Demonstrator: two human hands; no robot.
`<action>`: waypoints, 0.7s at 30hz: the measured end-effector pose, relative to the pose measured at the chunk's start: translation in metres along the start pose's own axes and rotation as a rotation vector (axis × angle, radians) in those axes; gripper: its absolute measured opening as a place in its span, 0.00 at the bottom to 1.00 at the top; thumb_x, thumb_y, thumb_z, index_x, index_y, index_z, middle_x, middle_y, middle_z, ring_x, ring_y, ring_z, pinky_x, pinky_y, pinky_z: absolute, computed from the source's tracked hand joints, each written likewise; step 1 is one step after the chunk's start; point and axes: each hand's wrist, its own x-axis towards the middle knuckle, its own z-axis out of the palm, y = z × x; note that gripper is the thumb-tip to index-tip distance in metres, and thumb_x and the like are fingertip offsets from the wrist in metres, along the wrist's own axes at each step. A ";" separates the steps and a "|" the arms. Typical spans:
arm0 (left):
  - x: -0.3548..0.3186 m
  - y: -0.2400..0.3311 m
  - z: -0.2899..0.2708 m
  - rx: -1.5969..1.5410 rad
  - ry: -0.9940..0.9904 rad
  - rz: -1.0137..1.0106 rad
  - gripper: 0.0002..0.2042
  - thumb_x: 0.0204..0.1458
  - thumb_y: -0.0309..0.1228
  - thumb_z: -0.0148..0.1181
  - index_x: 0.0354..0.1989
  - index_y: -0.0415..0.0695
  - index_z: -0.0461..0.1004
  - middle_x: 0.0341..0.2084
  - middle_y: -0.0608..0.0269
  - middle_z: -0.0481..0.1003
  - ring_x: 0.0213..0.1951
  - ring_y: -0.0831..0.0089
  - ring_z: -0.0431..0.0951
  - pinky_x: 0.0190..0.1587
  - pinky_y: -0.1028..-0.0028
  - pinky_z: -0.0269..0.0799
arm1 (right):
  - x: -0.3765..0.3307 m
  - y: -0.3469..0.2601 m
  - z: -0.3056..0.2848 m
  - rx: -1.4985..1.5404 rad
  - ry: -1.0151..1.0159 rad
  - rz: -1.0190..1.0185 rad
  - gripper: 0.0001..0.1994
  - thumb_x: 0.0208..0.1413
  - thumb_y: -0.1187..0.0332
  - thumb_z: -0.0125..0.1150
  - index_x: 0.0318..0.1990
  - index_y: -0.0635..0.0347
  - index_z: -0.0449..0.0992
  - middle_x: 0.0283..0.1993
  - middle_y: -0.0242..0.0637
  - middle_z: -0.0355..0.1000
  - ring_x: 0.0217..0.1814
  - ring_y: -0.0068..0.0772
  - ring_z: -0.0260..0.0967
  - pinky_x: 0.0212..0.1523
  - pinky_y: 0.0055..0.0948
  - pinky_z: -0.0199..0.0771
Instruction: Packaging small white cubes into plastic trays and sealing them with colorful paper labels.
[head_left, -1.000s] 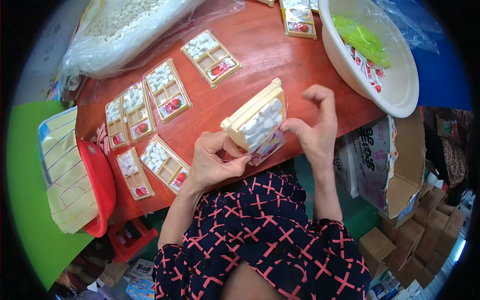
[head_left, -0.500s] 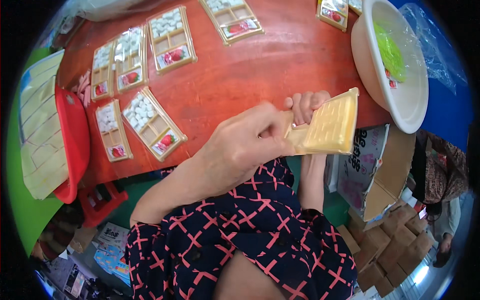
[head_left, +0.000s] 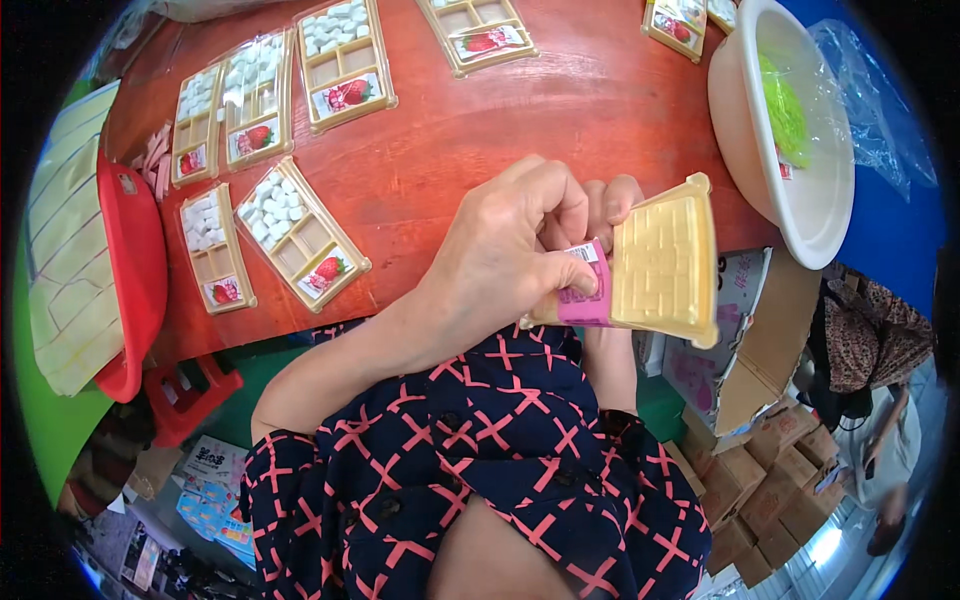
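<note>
Above the near table edge, a gold plastic tray [head_left: 664, 262] is held up with its moulded underside toward me. A pink label [head_left: 585, 306] lies across its left end. My left hand [head_left: 510, 235] is closed on that end, its thumb pressed on the label and its fingers bent behind. My right hand [head_left: 612, 198] grips the tray's far side; its fingertips show and the rest is hidden behind the tray. The nearest tray on the table [head_left: 305, 238] holds white pieces, several open compartments and a strawberry picture card.
More trays of white pieces [head_left: 215, 250] lie at the left of the red table [head_left: 480, 110]. Pink strips [head_left: 157, 160] sit beside a red basin [head_left: 135, 270]. A white basin [head_left: 835, 200] with green material stands right, above an open cardboard box [head_left: 765, 340].
The tray has turned and tilted, its right end now lower. The pink label has come into view under my left thumb. My left hand has shifted slightly and its fingers have opened a little.
</note>
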 end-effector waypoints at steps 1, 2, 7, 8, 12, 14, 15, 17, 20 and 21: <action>0.000 0.000 -0.001 -0.003 0.006 0.004 0.13 0.35 0.14 0.61 0.30 0.36 0.66 0.22 0.66 0.68 0.29 0.81 0.70 0.29 0.83 0.68 | -0.001 0.001 -0.001 -0.024 0.032 0.003 0.09 0.52 0.62 0.50 0.29 0.57 0.66 0.17 0.27 0.55 0.20 0.21 0.52 0.24 0.25 0.60; 0.000 0.002 -0.001 0.098 0.026 0.084 0.12 0.33 0.15 0.63 0.26 0.37 0.67 0.22 0.67 0.67 0.29 0.81 0.69 0.27 0.83 0.67 | 0.000 0.003 -0.006 -0.043 0.010 -0.025 0.07 0.52 0.64 0.50 0.30 0.57 0.66 0.17 0.28 0.55 0.21 0.22 0.53 0.24 0.26 0.61; 0.002 0.000 0.005 0.251 0.122 0.244 0.09 0.28 0.19 0.66 0.18 0.39 0.72 0.23 0.64 0.66 0.25 0.78 0.67 0.25 0.80 0.65 | 0.004 0.005 -0.009 0.023 -0.068 -0.053 0.06 0.53 0.65 0.49 0.30 0.56 0.66 0.17 0.28 0.55 0.21 0.23 0.53 0.28 0.28 0.62; 0.002 -0.001 0.004 0.287 0.147 0.312 0.09 0.28 0.21 0.67 0.20 0.40 0.73 0.23 0.64 0.66 0.26 0.76 0.67 0.26 0.79 0.65 | 0.005 0.006 -0.009 0.033 -0.092 -0.076 0.05 0.53 0.66 0.49 0.31 0.56 0.67 0.17 0.28 0.55 0.21 0.23 0.53 0.30 0.29 0.63; 0.005 -0.005 -0.002 0.561 0.247 0.600 0.13 0.28 0.27 0.68 0.27 0.41 0.76 0.28 0.61 0.70 0.31 0.70 0.68 0.29 0.76 0.67 | 0.013 0.007 -0.009 0.094 0.001 -0.122 0.05 0.53 0.66 0.49 0.31 0.56 0.67 0.17 0.27 0.55 0.22 0.25 0.53 0.38 0.32 0.65; 0.003 -0.003 0.000 0.580 0.225 0.616 0.17 0.27 0.28 0.68 0.31 0.40 0.75 0.31 0.61 0.70 0.33 0.68 0.68 0.31 0.74 0.67 | 0.016 0.005 -0.013 0.128 0.038 -0.123 0.05 0.51 0.66 0.50 0.31 0.55 0.69 0.21 0.29 0.58 0.27 0.28 0.58 0.46 0.36 0.64; 0.002 0.000 0.001 0.598 0.202 0.622 0.21 0.26 0.30 0.68 0.35 0.39 0.74 0.33 0.60 0.71 0.35 0.66 0.68 0.32 0.73 0.68 | 0.017 0.003 -0.011 0.120 0.024 -0.131 0.05 0.51 0.66 0.50 0.31 0.55 0.69 0.21 0.29 0.58 0.27 0.28 0.58 0.46 0.36 0.64; -0.001 0.001 0.002 0.639 0.199 0.648 0.23 0.30 0.28 0.67 0.40 0.37 0.71 0.34 0.59 0.72 0.35 0.63 0.70 0.35 0.70 0.69 | 0.013 0.001 -0.002 -0.124 0.320 -0.143 0.08 0.51 0.61 0.52 0.31 0.53 0.68 0.32 0.34 0.64 0.35 0.29 0.62 0.48 0.34 0.64; 0.003 -0.012 -0.007 0.703 0.274 0.606 0.14 0.40 0.22 0.60 0.39 0.37 0.71 0.31 0.59 0.74 0.31 0.69 0.75 0.34 0.75 0.69 | 0.015 0.007 0.000 -0.138 0.256 -0.027 0.08 0.51 0.70 0.53 0.38 0.59 0.69 0.43 0.33 0.64 0.43 0.28 0.63 0.44 0.29 0.66; 0.002 -0.013 -0.011 0.702 0.279 0.633 0.14 0.40 0.22 0.60 0.39 0.37 0.71 0.31 0.59 0.74 0.31 0.69 0.75 0.34 0.75 0.69 | 0.012 0.011 0.002 -0.287 0.247 -0.061 0.10 0.50 0.71 0.54 0.40 0.61 0.69 0.44 0.33 0.64 0.44 0.26 0.63 0.43 0.27 0.66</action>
